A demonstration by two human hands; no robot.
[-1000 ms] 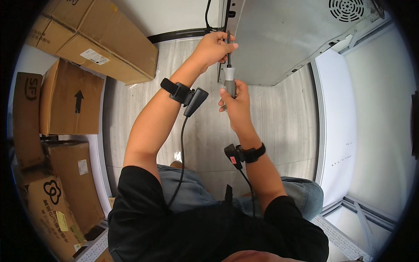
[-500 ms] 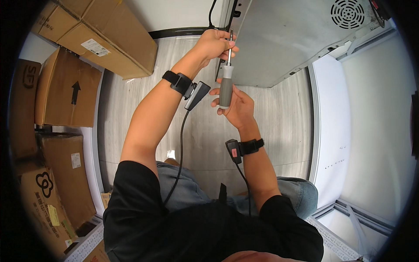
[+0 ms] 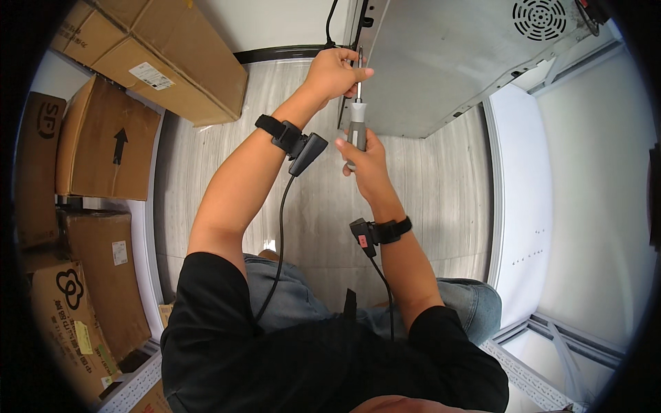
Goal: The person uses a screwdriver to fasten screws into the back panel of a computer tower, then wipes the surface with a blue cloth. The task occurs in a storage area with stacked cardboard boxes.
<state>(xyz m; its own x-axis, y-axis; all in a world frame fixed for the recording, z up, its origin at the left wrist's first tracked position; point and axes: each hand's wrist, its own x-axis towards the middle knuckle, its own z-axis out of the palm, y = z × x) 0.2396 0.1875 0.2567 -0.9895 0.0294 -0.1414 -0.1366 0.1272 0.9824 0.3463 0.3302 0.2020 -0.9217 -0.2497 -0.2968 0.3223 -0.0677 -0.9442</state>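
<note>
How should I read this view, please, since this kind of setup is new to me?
There is no robot here: these are a person's own bare hands, seen from above by a wide fisheye camera worn on the head, so straight edges bend. The right hand holds a grey-handled screwdriver. The left hand curls around its shaft, though whether it pinches the metal is hard to tell. A black, cabled device is strapped to each wrist. Ahead, to the right, is a grey metal panel with a round vent; cardboard boxes are at the left, and a pale wood-patterned floor lies below.
</note>
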